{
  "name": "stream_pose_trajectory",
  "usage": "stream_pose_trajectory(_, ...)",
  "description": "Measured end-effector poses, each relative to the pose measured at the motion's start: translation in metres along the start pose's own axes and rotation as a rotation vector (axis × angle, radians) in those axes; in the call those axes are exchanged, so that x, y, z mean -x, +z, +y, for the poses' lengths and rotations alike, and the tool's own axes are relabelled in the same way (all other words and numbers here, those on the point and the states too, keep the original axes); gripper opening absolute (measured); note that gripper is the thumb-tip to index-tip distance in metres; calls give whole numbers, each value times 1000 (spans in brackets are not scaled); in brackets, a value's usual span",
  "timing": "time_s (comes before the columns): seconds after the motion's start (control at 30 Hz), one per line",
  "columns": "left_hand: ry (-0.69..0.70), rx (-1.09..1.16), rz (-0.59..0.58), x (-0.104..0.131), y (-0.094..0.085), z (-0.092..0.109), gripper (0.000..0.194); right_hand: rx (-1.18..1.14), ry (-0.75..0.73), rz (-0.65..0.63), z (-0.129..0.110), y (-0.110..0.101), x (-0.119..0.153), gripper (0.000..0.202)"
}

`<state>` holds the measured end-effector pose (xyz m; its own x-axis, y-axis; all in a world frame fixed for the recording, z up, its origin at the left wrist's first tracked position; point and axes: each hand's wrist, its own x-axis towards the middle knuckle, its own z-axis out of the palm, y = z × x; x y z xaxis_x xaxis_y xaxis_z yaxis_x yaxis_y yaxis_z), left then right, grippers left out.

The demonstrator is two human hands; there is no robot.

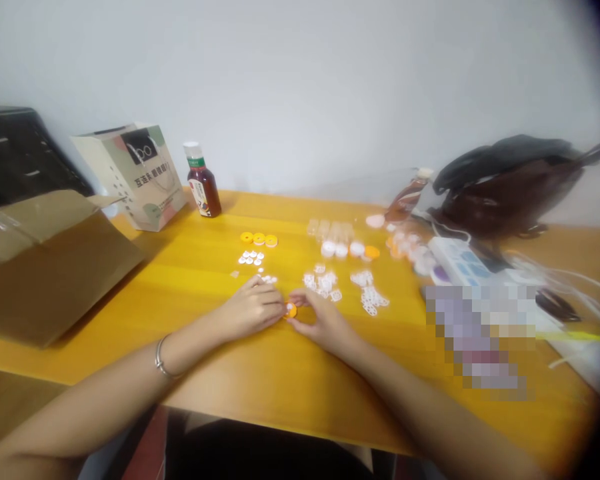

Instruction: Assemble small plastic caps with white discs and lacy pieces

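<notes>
Near the middle of the wooden table (220,340), my left hand (255,308) and my right hand (323,321) meet at a small round orange piece (291,309) with a white centre. The fingers of both hands are closed on its sides. Just beyond the hands lie small white discs (251,258) in rows, partly covered by my left hand at the near end. Three orange rings (259,239) form a row farther back. White openwork pieces (325,283) lie in a pile beyond my right hand, with a second pile (370,292) to its right.
An open cardboard box (50,260), a paper bag (145,180) and a dark bottle (204,187) stand at the left. White round pieces (341,250) lie at the back. A dark bag (510,187), another bottle (409,195), cables and a pixelated object (475,340) occupy the right.
</notes>
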<state>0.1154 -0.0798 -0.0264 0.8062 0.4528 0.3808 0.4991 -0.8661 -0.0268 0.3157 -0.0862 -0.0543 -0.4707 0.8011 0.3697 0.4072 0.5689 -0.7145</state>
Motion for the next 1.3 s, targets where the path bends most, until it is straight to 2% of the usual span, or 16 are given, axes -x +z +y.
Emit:
stream_pose_trajectory(0.47, -8, 49, -64, 0, -5, 3, 22, -6, 11, 2, -1, 0, 0, 33)
stream_pose_trajectory(0.57, -53, 111, -42, 1, -7, 1, 21, 1, 14, -6, -2, -1, 1, 32)
stream_pose_trajectory(0.63, -151, 212, 17, 0, -8, -1, 20, 6, 6, -10, -4, -2, 1, 30)
stream_pose_trajectory(0.73, -391, 452, 88, -2, -7, -2, 20, -9, -11, -2, -9, -5, 1, 26)
stream_pose_trajectory(0.8, -534, 667, 63, -3, -3, -2, 22, -43, -19, 5, -12, -8, 0, 25)
stream_pose_trajectory(0.87, -617, 902, 14, -3, 2, -2, 24, -79, -31, 0, -15, -10, 0, 24)
stream_pose_trajectory(0.97, -679, 1183, -1, -4, 8, -2, 25, -150, -28, -13, -17, -10, 0, 24)
stream_pose_trajectory(1.03, -719, 1284, 17, -4, 8, -1, 25, -241, 0, -11, -16, -10, 0, 25)
stream_pose_trajectory(1.3, -796, 1425, 111, -5, 1, 3, 24, -557, 219, -2, -19, -8, -1, 29)
